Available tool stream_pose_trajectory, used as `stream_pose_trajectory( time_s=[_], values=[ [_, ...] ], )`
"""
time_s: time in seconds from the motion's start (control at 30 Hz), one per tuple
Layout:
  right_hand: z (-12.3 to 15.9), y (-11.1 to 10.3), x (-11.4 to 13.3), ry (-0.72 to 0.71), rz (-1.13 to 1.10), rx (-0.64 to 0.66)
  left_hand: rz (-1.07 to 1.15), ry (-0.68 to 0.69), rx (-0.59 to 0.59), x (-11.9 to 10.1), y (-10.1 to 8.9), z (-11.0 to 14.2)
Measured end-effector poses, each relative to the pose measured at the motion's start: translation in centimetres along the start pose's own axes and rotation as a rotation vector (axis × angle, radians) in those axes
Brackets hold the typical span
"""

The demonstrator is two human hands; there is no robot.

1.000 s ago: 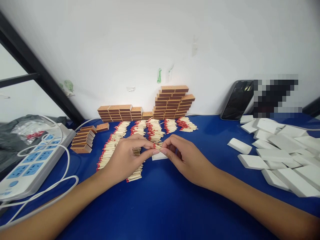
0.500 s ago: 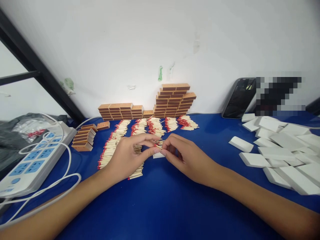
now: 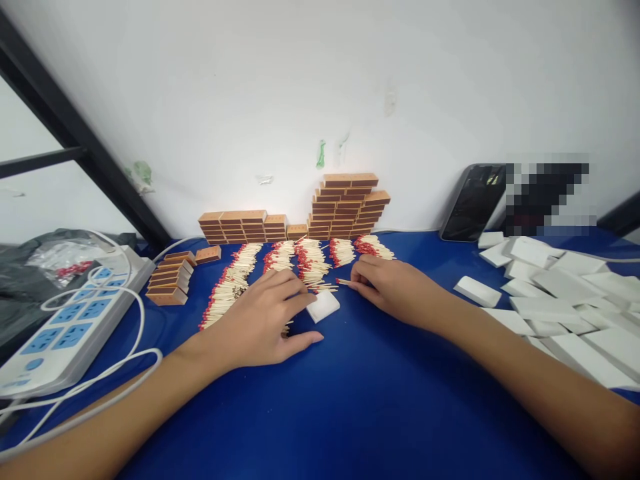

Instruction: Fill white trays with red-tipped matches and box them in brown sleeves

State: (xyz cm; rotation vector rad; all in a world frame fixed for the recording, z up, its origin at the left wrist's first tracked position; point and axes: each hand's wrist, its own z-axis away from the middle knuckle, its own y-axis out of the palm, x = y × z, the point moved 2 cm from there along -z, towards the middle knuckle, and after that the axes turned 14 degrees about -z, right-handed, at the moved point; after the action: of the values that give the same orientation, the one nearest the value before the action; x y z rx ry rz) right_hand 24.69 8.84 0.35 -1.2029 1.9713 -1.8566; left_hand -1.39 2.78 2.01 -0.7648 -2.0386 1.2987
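Note:
Between thumb and fingers, my right hand (image 3: 383, 283) pinches a match (image 3: 345, 283), its red head pointing left. My left hand (image 3: 273, 317) has its thumb and fingers apart, with the index fingertip at the left edge of a small white matchbox tray (image 3: 324, 305). Whether that finger touches the tray I cannot tell. Rows of red-tipped matches (image 3: 311, 260) lie behind the tray. Another long row of matches (image 3: 223, 293) runs beside my left hand, which covers part of it.
Brown matchboxes (image 3: 345, 210) stand stacked against the wall, and more matchboxes (image 3: 170, 280) lie at left. A power strip (image 3: 75, 320) with white cables sits on the far left. A phone (image 3: 473, 203) leans at the back right, near a pile of white trays (image 3: 565, 280).
My hands have drawn apart from where they met over the tray. The left has opened and moved slightly left; the right has shifted right and back, with a match in it.

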Motion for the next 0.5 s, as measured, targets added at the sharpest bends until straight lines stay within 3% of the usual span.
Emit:
stream_pose_trajectory(
  time_s=[0.2,0.5],
  values=[
    [0.22,-0.16,0.57,-0.020,-0.022,-0.021,0.020,-0.020,0.024,0.19,0.27,0.03],
    [0.25,-0.23,0.68,-0.042,-0.044,-0.033,0.063,-0.023,-0.038,-0.26,0.14,-0.21]
  ],
)
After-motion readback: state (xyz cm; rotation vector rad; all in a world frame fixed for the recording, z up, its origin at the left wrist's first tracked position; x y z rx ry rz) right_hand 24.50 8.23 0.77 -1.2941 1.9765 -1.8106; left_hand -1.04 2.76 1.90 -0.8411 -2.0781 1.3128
